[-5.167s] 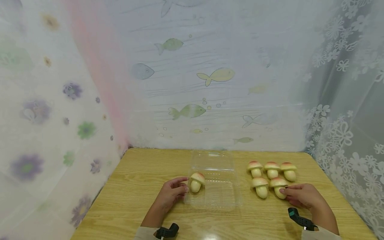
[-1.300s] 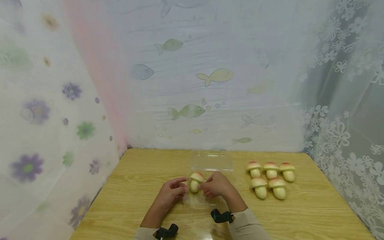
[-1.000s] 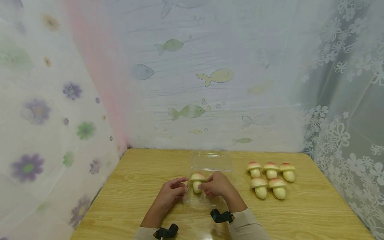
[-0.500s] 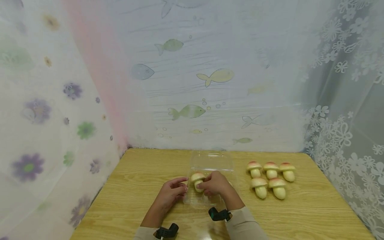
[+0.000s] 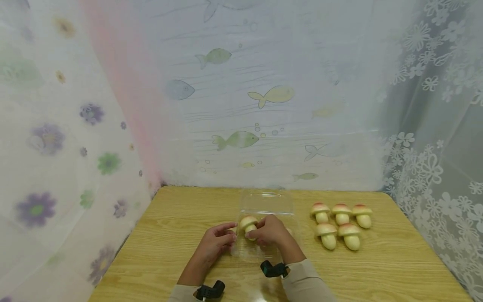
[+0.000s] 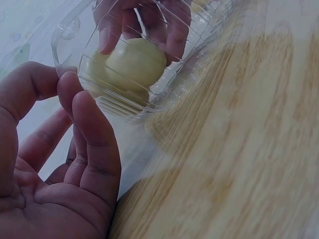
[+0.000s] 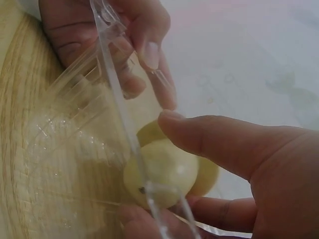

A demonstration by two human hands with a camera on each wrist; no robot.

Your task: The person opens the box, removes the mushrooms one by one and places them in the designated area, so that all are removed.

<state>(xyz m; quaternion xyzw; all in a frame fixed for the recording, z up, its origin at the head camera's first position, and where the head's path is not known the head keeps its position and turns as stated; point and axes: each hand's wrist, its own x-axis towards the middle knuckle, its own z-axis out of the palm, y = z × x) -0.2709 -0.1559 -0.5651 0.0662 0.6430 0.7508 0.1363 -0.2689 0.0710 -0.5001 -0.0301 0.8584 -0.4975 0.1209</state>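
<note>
A toy mushroom (image 5: 247, 223) with a reddish cream cap and pale stem is in the left part of an open clear plastic clamshell container (image 5: 266, 205). My right hand (image 5: 272, 231) holds it by the stem, thumb on one side and fingers on the other; in the right wrist view the rounded stem end (image 7: 167, 172) shows between them. My left hand (image 5: 215, 245) pinches the container's left rim between fingertips, plain in the left wrist view around the clear rim (image 6: 59, 55). A pale yellow bit (image 5: 289, 230) peeks out beyond my right hand, mostly hidden.
Several more toy mushrooms (image 5: 341, 214) lie in two rows on the right of the wooden table (image 5: 181, 205). The container's lid leans back behind its base. Printed curtains (image 5: 234, 105) hang along the back and both sides.
My right hand, earlier at the mushrooms on the right, is now over the container. In the last second it has tilted and slightly shifted the mushroom there. My left hand has stayed put.
</note>
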